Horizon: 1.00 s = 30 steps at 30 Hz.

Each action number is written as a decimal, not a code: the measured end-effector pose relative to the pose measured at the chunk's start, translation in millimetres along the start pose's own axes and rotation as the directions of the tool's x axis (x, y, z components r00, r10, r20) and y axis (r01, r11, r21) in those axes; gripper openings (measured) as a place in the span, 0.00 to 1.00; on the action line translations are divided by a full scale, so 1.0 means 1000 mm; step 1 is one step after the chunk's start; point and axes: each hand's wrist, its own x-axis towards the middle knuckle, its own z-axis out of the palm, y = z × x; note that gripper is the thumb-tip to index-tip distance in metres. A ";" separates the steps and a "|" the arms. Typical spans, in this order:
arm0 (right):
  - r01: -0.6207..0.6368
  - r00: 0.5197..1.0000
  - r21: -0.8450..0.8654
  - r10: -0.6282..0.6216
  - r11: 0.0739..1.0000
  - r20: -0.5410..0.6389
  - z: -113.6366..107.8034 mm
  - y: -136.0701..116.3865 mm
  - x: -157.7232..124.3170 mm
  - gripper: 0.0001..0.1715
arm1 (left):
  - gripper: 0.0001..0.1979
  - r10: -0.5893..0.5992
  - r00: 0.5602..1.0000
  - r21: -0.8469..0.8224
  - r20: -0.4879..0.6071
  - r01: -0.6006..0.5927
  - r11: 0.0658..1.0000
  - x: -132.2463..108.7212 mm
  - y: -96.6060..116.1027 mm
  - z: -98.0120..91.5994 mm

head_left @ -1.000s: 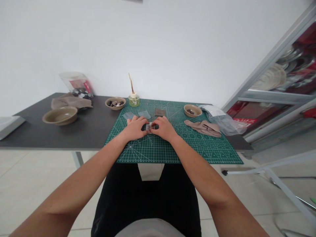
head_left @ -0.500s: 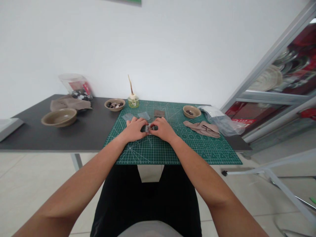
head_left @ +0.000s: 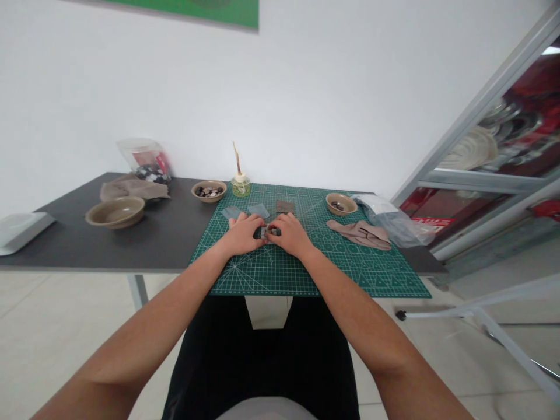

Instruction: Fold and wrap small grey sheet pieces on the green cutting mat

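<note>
My left hand (head_left: 245, 234) and my right hand (head_left: 289, 233) meet low over the green cutting mat (head_left: 315, 277). Thumbs and fingers of both pinch a small greyish piece (head_left: 264, 232), largely covered by the fingertips; its kind is too small to make out. Just beyond my left hand lie two pale blue-grey squares, a left one (head_left: 230, 212) and a right one (head_left: 258, 210). A brown square sheet (head_left: 285, 206) is flat on the mat past my right hand.
Left on the dark table (head_left: 170, 245) are a wide bowl (head_left: 116, 213), a cloth (head_left: 131, 188), a plastic container (head_left: 146, 158) and a bowl of stones (head_left: 209, 198). A jar with sticks (head_left: 240, 185) stands behind. Right are a small bowl (head_left: 341, 211), brown cloth (head_left: 365, 234) and plastic bag (head_left: 402, 224).
The view has tilted up slightly, so more of the green panel on the wall shows. Both hands stay together at the small greyish piece, with only slight finger movement.
</note>
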 end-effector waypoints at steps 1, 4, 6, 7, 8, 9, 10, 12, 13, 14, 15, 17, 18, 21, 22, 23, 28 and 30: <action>0.016 1.000 0.019 -0.016 1.000 0.004 0.000 0.000 -0.001 0.08 | 0.18 -0.002 1.000 -0.002 0.002 0.002 1.000 0.000 0.000 0.000; 0.013 1.000 0.063 -0.012 0.998 -0.012 0.000 0.004 -0.003 0.08 | 0.20 -0.005 1.000 0.001 0.014 0.005 1.000 -0.001 0.001 -0.001; -0.028 0.999 0.056 0.030 0.998 -0.039 0.001 0.006 -0.003 0.08 | 0.21 -0.005 1.000 0.014 0.022 0.004 1.000 -0.001 0.002 -0.002; -0.052 0.997 0.046 0.055 0.998 -0.052 0.002 0.007 -0.003 0.08 | 0.21 -0.005 1.000 0.023 0.025 0.005 1.000 -0.001 0.002 -0.002; -0.074 0.995 0.036 0.076 0.997 -0.063 0.003 0.008 -0.002 0.07 | 0.21 -0.006 1.000 0.031 0.027 0.006 0.999 -0.001 0.002 -0.002; -0.089 0.993 0.029 0.091 0.996 -0.069 0.004 0.008 -0.001 0.07 | 0.21 -0.008 1.000 0.037 0.028 0.007 0.999 -0.001 0.002 -0.002; -0.095 0.993 0.025 0.096 0.995 -0.070 0.005 0.008 -0.001 0.07 | 0.21 -0.009 1.000 0.040 0.029 0.008 0.999 -0.001 0.002 -0.002; -0.075 0.995 0.031 0.077 0.997 -0.058 0.006 0.007 0.000 0.08 | 0.21 -0.014 0.999 0.039 0.030 0.013 0.999 -0.001 0.002 -0.002; -0.057 0.997 0.039 0.059 0.998 -0.050 0.007 0.006 0.000 0.09 | 0.20 -0.015 0.999 0.036 0.029 0.014 0.999 -0.001 0.002 -0.002; -0.039 0.998 0.053 0.041 0.998 -0.039 0.007 0.006 0.001 0.09 | 0.20 -0.017 0.999 0.033 0.027 0.016 0.999 -0.001 0.002 -0.001; -0.024 0.999 0.071 0.026 0.997 -0.029 0.006 0.006 0.001 0.09 | 0.20 -0.019 1.000 0.031 0.025 0.018 0.999 -0.001 0.002 -0.001; -0.008 1.000 0.112 0.010 0.994 -0.017 0.005 0.005 0.000 0.08 | 0.21 -0.020 1.000 0.032 0.023 0.019 0.999 -0.001 0.002 -0.001; -0.006 1.000 0.131 0.008 0.991 -0.017 0.005 0.005 0.000 0.08 | 0.21 -0.021 1.000 0.034 0.023 0.020 0.999 -0.001 0.002 -0.001; -0.004 0.999 0.165 0.010 0.986 -0.033 0.003 0.006 -0.001 0.07 | 0.21 -0.019 0.999 0.043 0.030 0.017 0.999 -0.002 0.002 -0.002; -0.002 0.999 0.172 0.008 0.985 -0.038 0.003 0.006 -0.002 0.07 | 0.21 -0.018 0.999 0.044 0.032 0.016 0.999 -0.002 0.002 -0.002; 0.003 0.999 0.179 0.005 0.984 -0.043 0.004 0.007 -0.002 0.06 | 0.21 -0.016 0.999 0.045 0.033 0.015 0.999 -0.002 0.002 -0.003; 0.025 0.999 0.219 -0.017 0.975 -0.039 0.006 0.008 -0.001 0.06 | 0.21 -0.013 0.999 0.047 0.029 0.011 0.999 -0.001 0.001 -0.002; 0.031 0.999 0.216 -0.022 0.976 -0.040 0.006 0.008 -0.001 0.06 | 0.21 -0.009 1.000 0.046 0.026 0.008 0.999 -0.001 0.001 -0.001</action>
